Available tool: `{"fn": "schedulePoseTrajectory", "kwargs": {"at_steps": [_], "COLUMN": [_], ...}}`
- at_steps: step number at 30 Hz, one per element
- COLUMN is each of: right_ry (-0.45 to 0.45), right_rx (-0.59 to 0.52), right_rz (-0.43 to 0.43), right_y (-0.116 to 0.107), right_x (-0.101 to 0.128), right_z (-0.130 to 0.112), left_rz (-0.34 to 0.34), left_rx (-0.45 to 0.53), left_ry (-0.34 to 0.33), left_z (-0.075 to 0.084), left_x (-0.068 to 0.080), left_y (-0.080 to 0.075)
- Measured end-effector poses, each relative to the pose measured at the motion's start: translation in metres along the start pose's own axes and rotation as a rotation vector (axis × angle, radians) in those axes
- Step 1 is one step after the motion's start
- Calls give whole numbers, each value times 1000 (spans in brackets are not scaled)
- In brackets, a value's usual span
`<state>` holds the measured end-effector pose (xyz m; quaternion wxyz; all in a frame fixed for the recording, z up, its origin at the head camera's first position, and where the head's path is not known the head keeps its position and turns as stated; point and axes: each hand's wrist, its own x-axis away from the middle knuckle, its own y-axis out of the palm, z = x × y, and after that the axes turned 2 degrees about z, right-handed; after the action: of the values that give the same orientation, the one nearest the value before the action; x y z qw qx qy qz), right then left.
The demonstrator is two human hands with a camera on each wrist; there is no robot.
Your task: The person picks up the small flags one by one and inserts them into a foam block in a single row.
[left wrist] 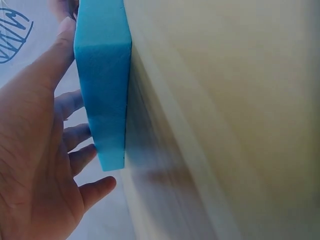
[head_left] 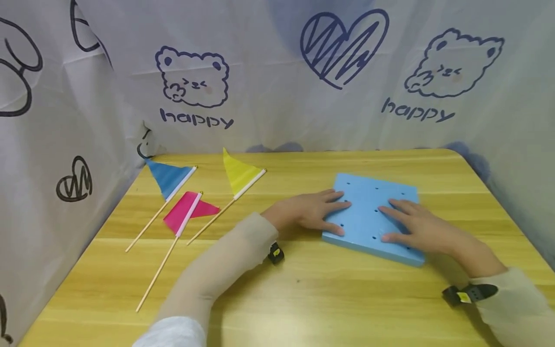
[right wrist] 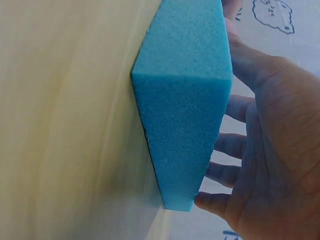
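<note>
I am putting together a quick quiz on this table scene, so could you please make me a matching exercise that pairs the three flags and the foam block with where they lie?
Things:
1. blue flag
2. pink flag
3. yellow flag
4. blue foam block

Places:
A. under both flat hands
B. farthest left, close to the cloth wall
C. between the other two flags, nearest the person
D. nearest the block among the flags

Pairs: 1-B, 2-C, 3-D, 4-A

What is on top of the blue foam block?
Both hands lie flat on the foam block: left hand, right hand. Small holes show between them; any beneath the palms are hidden.
</note>
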<state>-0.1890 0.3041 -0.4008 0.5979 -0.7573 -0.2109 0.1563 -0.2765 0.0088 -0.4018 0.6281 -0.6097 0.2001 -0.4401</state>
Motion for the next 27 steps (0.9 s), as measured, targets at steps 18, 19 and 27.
{"fn": "schedulePoseTrajectory", "kwargs": {"at_steps": [18,19,27], "right_ry": [-117,-122,-157], "right_rx": [5,3,-39], "right_rz": [-58,-62,-92], "right_y": [10,12,20], "right_x": [-26,-28,-38], "right_z": [-41,-43,-61], "left_rz": [28,28,39], "left_rx": [-26,-22,-18], "left_ry": [-78,-84,-116], "left_z": [-13,-14,-24], "left_x": [74,77,104], "left_y": [14,15,28]}}
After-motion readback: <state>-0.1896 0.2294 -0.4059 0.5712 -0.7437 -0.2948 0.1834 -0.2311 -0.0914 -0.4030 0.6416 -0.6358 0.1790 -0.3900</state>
